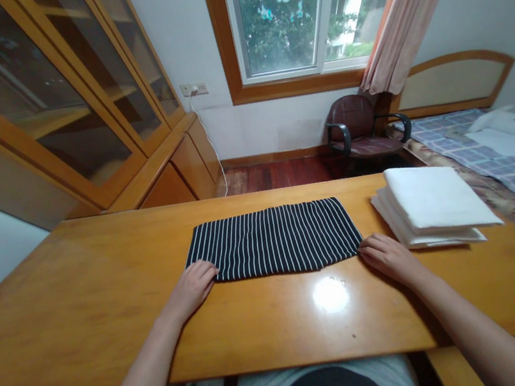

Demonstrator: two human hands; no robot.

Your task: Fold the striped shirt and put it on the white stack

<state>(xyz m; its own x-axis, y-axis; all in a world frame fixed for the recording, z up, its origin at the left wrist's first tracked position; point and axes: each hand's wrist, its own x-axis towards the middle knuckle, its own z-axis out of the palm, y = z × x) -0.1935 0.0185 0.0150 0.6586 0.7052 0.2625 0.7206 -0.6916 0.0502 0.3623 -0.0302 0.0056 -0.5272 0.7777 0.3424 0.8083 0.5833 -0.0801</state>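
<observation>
A black cloth with thin white stripes (272,241) lies folded into a long flat band on the wooden table. My left hand (197,281) is at its near left corner, fingers curled over the fabric and closed on it. At the near right corner, the fingertips of my right hand (385,254) pinch the cloth's edge. The cloth's near edge runs between both hands and bows slightly toward me. My thumbs are mostly hidden from the camera.
Right of the cloth stands a stack of folded white cloth (437,198), close to my right hand. The wooden table (113,330) reflects a bright light spot. Beyond it are a glass-door cabinet (135,153), an office chair (358,126) and a bed (499,163).
</observation>
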